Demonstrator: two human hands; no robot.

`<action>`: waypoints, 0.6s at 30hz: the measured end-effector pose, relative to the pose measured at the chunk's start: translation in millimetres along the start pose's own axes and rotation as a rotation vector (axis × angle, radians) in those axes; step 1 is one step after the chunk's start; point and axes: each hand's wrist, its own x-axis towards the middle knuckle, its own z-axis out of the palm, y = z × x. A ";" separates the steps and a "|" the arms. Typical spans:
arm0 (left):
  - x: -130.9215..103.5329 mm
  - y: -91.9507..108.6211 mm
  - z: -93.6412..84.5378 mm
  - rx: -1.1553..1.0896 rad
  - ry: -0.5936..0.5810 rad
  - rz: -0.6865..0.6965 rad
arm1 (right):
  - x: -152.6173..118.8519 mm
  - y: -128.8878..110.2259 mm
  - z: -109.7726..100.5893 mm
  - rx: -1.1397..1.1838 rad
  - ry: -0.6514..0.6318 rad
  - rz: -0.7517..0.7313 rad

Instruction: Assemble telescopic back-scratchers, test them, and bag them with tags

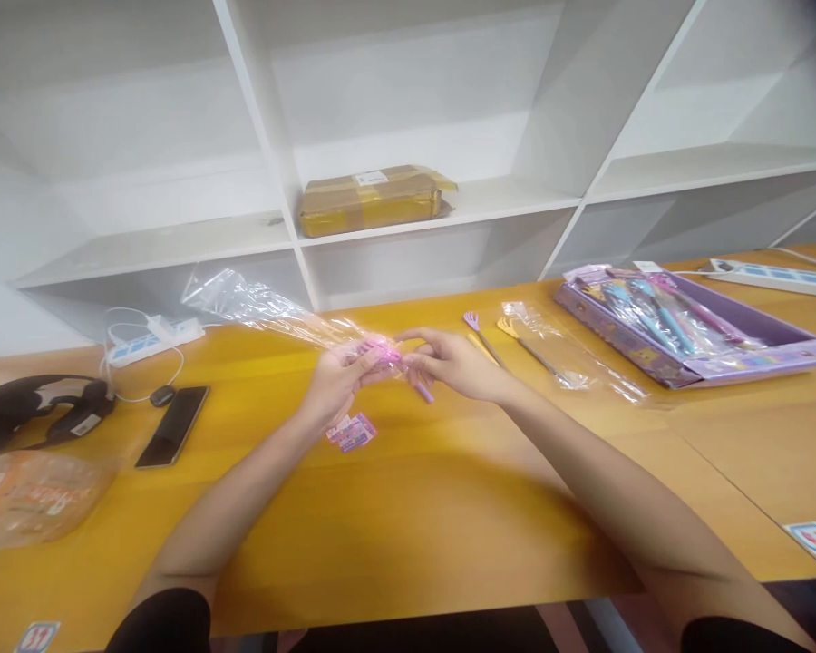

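Both hands meet over the middle of the table. My left hand pinches a pink item in clear plastic. My right hand has its fingers closed on the other side of the same pink item. A long clear plastic bag stretches from my left hand up to the left. Below my right hand a purple handle end shows. Small printed cards lie under my left hand. To the right lie a purple hand-shaped scratcher and a yellow one, beside a clear bag.
An open purple box with several wrapped scratchers stands at the right. At the left are a phone, power strip, black neck pillow and orange plastic bag. A taped carton sits on the shelf.
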 end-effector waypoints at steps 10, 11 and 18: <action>8.1 4.4 -8.0 -0.033 0.105 0.053 | -0.9 0.8 -3.7 -0.156 0.025 0.005; 9.9 11.3 -11.8 -0.037 0.129 0.079 | -0.3 1.9 -10.4 -0.223 0.027 0.003; 13.8 28.2 -25.9 -0.071 0.136 0.146 | 4.2 7.8 -23.3 -0.291 0.108 -0.052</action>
